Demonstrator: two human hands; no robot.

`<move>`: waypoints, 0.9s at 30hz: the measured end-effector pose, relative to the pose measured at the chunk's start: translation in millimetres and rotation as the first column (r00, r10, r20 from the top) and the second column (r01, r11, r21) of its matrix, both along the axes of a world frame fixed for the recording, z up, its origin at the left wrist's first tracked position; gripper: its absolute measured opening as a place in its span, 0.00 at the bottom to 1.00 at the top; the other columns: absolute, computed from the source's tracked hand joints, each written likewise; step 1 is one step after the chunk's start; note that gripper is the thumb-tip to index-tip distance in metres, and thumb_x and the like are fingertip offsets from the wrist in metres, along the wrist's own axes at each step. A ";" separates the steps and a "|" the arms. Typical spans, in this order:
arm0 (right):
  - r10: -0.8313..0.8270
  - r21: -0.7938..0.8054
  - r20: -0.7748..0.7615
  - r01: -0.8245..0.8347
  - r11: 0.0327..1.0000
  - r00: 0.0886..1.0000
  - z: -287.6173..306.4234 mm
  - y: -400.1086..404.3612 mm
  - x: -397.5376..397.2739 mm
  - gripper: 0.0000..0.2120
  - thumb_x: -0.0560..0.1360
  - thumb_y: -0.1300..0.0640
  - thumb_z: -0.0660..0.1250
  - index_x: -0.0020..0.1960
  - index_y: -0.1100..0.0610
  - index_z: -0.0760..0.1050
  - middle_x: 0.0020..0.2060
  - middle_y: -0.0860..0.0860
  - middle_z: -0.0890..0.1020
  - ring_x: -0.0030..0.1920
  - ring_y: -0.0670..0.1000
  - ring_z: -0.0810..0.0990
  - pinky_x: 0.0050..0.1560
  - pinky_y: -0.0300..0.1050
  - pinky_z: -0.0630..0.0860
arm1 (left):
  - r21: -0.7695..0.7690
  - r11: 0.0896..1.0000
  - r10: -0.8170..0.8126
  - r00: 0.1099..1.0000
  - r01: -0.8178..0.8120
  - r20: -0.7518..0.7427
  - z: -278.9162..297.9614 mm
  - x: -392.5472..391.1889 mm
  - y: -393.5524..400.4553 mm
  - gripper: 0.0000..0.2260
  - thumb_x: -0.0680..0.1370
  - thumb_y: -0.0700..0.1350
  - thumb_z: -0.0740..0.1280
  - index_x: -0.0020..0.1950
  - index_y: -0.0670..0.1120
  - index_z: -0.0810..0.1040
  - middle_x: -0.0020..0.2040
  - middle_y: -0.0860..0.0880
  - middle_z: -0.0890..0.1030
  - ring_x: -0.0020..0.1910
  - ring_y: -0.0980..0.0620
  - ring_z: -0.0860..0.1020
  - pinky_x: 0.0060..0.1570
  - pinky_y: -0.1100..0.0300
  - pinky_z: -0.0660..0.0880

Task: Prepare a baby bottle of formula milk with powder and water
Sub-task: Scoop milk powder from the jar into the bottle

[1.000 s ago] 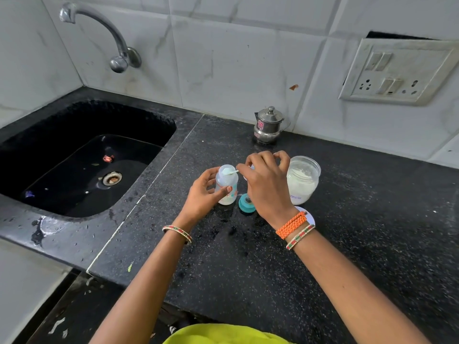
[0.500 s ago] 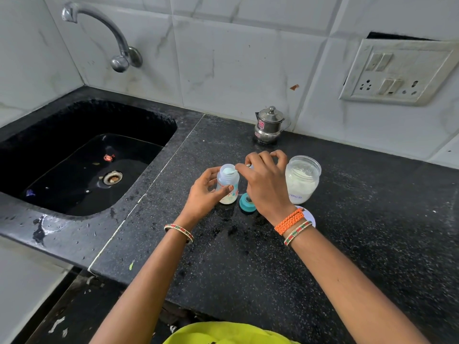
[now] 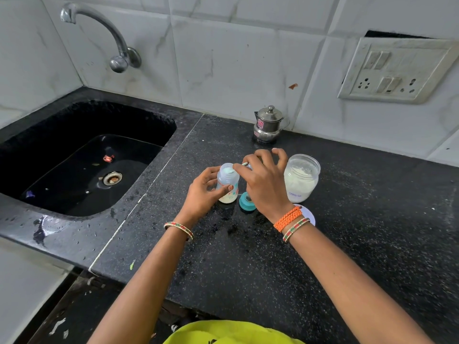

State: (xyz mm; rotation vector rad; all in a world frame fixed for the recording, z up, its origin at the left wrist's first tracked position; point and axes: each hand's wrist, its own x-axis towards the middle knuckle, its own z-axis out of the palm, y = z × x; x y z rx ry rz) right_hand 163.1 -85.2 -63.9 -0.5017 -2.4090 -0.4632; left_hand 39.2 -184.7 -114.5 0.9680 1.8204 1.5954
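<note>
A small clear baby bottle [image 3: 228, 182] stands upright on the black counter [image 3: 360, 232], with white powder at its bottom. My left hand [image 3: 202, 194] grips its side. My right hand [image 3: 263, 182] pinches a small white scoop [image 3: 236, 168] whose bowl rests over the bottle's open mouth. The teal bottle cap [image 3: 246, 201] lies on the counter just right of the bottle, partly under my right hand. An open clear jar of formula powder [image 3: 301, 181] stands to the right. Its white lid [image 3: 309, 214] lies behind my right wrist.
A small lidded steel pot [image 3: 268, 125] stands by the back wall. A black sink [image 3: 82, 165] with a drain and a wall tap [image 3: 109, 33] lies to the left. A switch and socket plate [image 3: 395, 70] hangs on the tiled wall at right.
The scoop in my right hand has stayed at the bottle's mouth, shifting only slightly. My left hand keeps its hold on the bottle.
</note>
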 end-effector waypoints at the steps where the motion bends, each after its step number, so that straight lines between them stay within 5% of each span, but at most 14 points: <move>1: 0.000 0.003 -0.012 0.001 1.000 1.000 -0.2 1.2 0.3 0.18 0.71 0.62 0.54 0.46 0.52 0.82 0.42 0.51 0.82 0.47 0.57 0.79 0.57 0.56 0.61 | 0.003 1.000 -0.002 1.000 0.002 0.003 0.6 0.6 -0.2 0.20 0.71 0.41 0.74 0.60 0.53 0.74 0.57 0.53 0.80 0.58 0.53 0.78 0.59 0.53 0.77; 8: 0.033 -0.061 -0.080 -0.038 0.997 0.996 -3.7 2.7 -1.0 0.19 0.71 0.62 0.53 0.47 0.52 0.82 0.41 0.50 0.81 0.47 0.56 0.79 0.58 0.56 0.61 | -0.006 1.000 0.005 1.000 -0.005 -0.005 -0.5 1.3 -0.7 0.20 0.71 0.42 0.74 0.60 0.52 0.73 0.57 0.52 0.79 0.59 0.51 0.77 0.58 0.54 0.76; 12: -0.056 -0.298 -0.240 -0.019 0.954 0.969 1.3 5.9 0.9 0.19 0.69 0.68 0.58 0.52 0.52 0.80 0.42 0.48 0.81 0.48 0.54 0.77 0.57 0.52 0.59 | -0.035 0.999 -0.010 1.000 0.009 -0.018 -3.0 -1.0 -0.5 0.24 0.71 0.45 0.74 0.65 0.53 0.70 0.59 0.51 0.78 0.60 0.52 0.77 0.59 0.52 0.76; 16: -0.230 -0.649 -0.421 -0.114 0.752 0.877 6.4 22.0 10.2 0.16 0.74 0.68 0.59 0.53 0.52 0.78 0.39 0.45 0.79 0.46 0.52 0.77 0.56 0.52 0.66 | -0.026 0.998 0.051 0.998 -0.052 -0.025 -4.4 -1.4 -3.6 0.35 0.70 0.49 0.74 0.73 0.53 0.61 0.71 0.50 0.69 0.68 0.53 0.68 0.67 0.54 0.66; 19: -0.367 -0.712 -0.580 -0.233 0.663 0.728 10.3 42.9 27.2 0.10 0.76 0.65 0.57 0.51 0.55 0.74 0.34 0.37 0.76 0.40 0.45 0.81 0.52 0.61 0.75 | 0.135 0.971 0.218 0.964 -0.198 -0.154 9.9 8.5 -0.1 0.27 0.73 0.52 0.71 0.69 0.51 0.66 0.67 0.52 0.73 0.66 0.59 0.70 0.65 0.64 0.65; 21: -0.441 -0.712 -0.600 -0.194 0.675 0.668 11.3 57.5 41.8 0.05 0.76 0.64 0.59 0.48 0.58 0.73 0.34 0.36 0.76 0.39 0.38 0.80 0.52 0.62 0.75 | 0.282 0.930 0.307 0.922 -0.238 -0.235 23.2 21.2 8.7 0.17 0.75 0.45 0.69 0.63 0.48 0.71 0.60 0.51 0.78 0.61 0.59 0.75 0.62 0.62 0.70; 25: -0.492 -0.706 -0.586 -0.107 0.700 0.644 9.1 76.0 72.6 0.06 0.77 0.59 0.60 0.45 0.48 0.69 0.33 0.37 0.76 0.42 0.52 0.82 0.55 0.66 0.73 | 0.378 0.914 0.279 0.905 -0.147 -0.322 43.7 56.1 36.0 0.10 0.75 0.38 0.64 0.55 0.46 0.75 0.52 0.50 0.81 0.53 0.57 0.78 0.56 0.60 0.74; 27: -0.502 -0.710 -0.535 -0.040 0.703 0.680 8.2 77.3 81.6 0.07 0.76 0.60 0.62 0.45 0.48 0.69 0.35 0.39 0.76 0.45 0.53 0.81 0.60 0.58 0.68 | 0.344 0.936 0.197 0.918 -0.072 -0.343 41.9 66.1 49.7 0.10 0.75 0.36 0.63 0.55 0.44 0.76 0.52 0.50 0.81 0.53 0.55 0.78 0.57 0.59 0.75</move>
